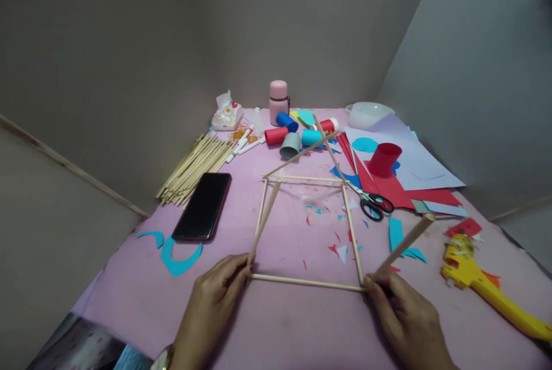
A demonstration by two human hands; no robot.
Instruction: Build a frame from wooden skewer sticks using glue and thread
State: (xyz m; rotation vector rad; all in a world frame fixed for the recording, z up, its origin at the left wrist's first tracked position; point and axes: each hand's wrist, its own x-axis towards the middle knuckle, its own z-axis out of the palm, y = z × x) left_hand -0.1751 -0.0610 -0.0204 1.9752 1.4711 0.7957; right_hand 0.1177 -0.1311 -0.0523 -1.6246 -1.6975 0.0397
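A square frame of thin wooden sticks (pixel 302 282) lies on the pink table (pixel 276 330). My left hand (pixel 215 301) pinches its near left corner, where a loose stick (pixel 264 221) leans up toward the far side. My right hand (pixel 403 315) is closed on the near right corner and on a stick (pixel 405 243) that slants up and to the right. At the far corners two more sticks (pixel 328 148) rise and cross above the frame.
A bundle of spare sticks (pixel 196 166) and a black phone (pixel 202 206) lie to the left. Scissors (pixel 373 203), a red cup (pixel 383 158), coloured paper sheets (pixel 414 168) and a yellow tool (pixel 478 281) are on the right. Paper tubes, a pink bottle (pixel 278 100) and scraps sit behind.
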